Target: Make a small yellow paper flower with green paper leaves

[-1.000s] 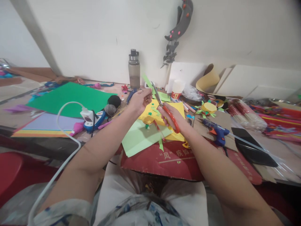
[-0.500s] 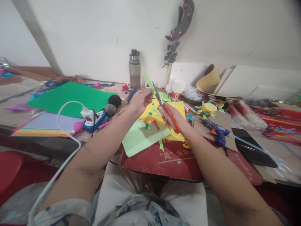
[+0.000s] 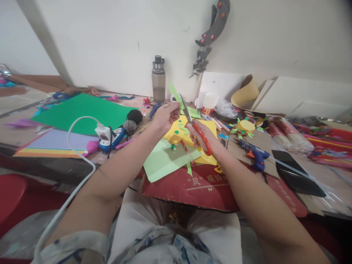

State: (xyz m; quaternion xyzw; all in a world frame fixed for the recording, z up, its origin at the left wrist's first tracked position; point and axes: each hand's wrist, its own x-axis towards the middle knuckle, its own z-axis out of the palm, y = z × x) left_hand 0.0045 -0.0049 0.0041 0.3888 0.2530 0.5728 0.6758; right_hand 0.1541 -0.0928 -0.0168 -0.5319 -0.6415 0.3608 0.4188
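Note:
Between the fingertips of my left hand (image 3: 167,116) is a narrow strip of light green paper (image 3: 174,93), held upright above the table. My right hand (image 3: 202,135) grips orange-handled scissors (image 3: 202,136), their blades pointing up and away, right beside the strip. Whether the blades touch the paper I cannot tell. Beneath the hands lie yellow paper (image 3: 210,128) and light green sheets (image 3: 159,165) with small green scraps on them. A small yellow paper piece (image 3: 174,138) with a green bit sits there too.
A water bottle (image 3: 158,80) and a paper cup (image 3: 209,103) stand near the wall. To the right are a blue glue gun (image 3: 257,157) and a black phone-like slab (image 3: 298,174). On the left lie a green sheet (image 3: 82,113) and a power strip (image 3: 111,141) with a white cable.
The view has shifted slightly. Both hands stay nearly in place, still with the green strip and the scissors.

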